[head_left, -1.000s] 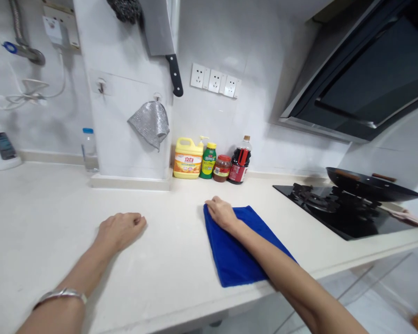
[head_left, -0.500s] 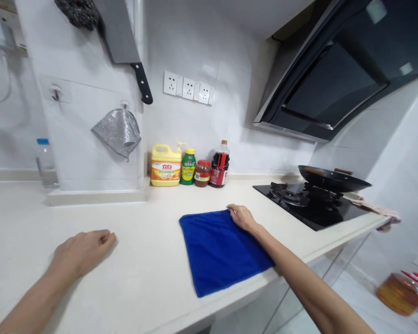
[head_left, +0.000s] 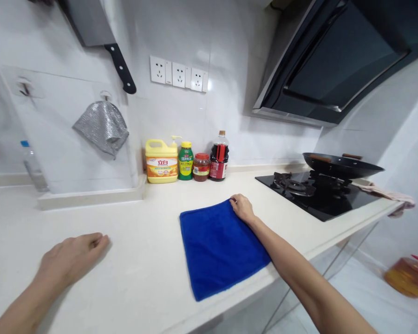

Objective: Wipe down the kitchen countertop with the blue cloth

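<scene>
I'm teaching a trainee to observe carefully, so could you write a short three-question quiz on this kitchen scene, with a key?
1. Which of the person's hands is on the blue cloth?
2. True or false: the silvery cloth hangs from a wall hook.
3. What stands between the green bottle and the dark bottle?
A. Yellow jug
B. Red-lidded jar
C. Wok

Key: 1. Right hand; 2. True; 3. B
</scene>
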`<control>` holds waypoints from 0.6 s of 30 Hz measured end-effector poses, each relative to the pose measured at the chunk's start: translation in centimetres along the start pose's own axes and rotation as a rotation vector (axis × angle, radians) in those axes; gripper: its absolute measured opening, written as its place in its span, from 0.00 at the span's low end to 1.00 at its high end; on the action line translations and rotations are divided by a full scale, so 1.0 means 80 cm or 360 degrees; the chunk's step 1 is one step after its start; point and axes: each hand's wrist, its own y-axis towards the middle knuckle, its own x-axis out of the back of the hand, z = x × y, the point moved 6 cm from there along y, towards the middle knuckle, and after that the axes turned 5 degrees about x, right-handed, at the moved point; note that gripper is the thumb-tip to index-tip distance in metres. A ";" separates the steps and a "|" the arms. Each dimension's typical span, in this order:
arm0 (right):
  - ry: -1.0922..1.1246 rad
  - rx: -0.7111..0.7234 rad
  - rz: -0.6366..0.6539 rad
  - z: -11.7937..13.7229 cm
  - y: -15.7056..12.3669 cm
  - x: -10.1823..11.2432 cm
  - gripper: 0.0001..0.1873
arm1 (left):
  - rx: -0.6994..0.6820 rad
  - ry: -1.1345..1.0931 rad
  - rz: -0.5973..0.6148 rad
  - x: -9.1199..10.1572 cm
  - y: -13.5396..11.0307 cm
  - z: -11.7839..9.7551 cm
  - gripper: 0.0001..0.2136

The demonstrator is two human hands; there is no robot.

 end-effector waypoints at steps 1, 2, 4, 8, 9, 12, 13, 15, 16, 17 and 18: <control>-0.0004 -0.0005 -0.0020 0.004 -0.002 0.004 0.18 | 0.0004 0.0006 0.0002 0.000 -0.001 0.000 0.26; -0.0009 -0.0008 -0.0045 0.010 -0.005 0.008 0.20 | 0.0010 0.0009 -0.0003 0.001 -0.001 -0.001 0.26; -0.0018 0.0031 -0.0106 0.028 -0.015 0.018 0.24 | 0.0010 0.0003 -0.0005 0.003 -0.003 -0.002 0.27; 0.0074 0.0743 -0.0032 0.102 -0.060 0.027 0.27 | -0.0026 -0.0014 0.0015 0.001 0.000 -0.001 0.28; 0.0112 0.0913 0.0088 0.118 -0.074 0.024 0.27 | -0.0031 -0.0011 0.0012 -0.001 0.003 0.001 0.28; 0.0190 0.0960 0.0509 0.136 -0.100 0.009 0.27 | -0.0026 -0.0018 -0.0030 -0.006 0.014 0.009 0.28; 0.0198 0.0901 0.0593 0.136 -0.103 0.005 0.27 | -0.0026 -0.0020 -0.0039 -0.008 0.016 0.011 0.29; 0.0184 0.0796 0.0651 0.133 -0.103 0.003 0.28 | -0.0024 -0.0014 -0.0034 -0.010 0.019 0.012 0.29; 0.0176 0.0751 0.0656 0.131 -0.102 0.003 0.29 | -0.0022 -0.0011 -0.0025 -0.011 0.020 0.012 0.29; 0.0176 0.0710 0.0667 0.128 -0.101 0.003 0.30 | -0.0021 -0.0012 -0.0021 -0.013 0.022 0.014 0.29; 0.0184 0.0677 0.0685 0.126 -0.102 0.003 0.32 | -0.0030 -0.0025 -0.0035 -0.015 0.025 0.016 0.27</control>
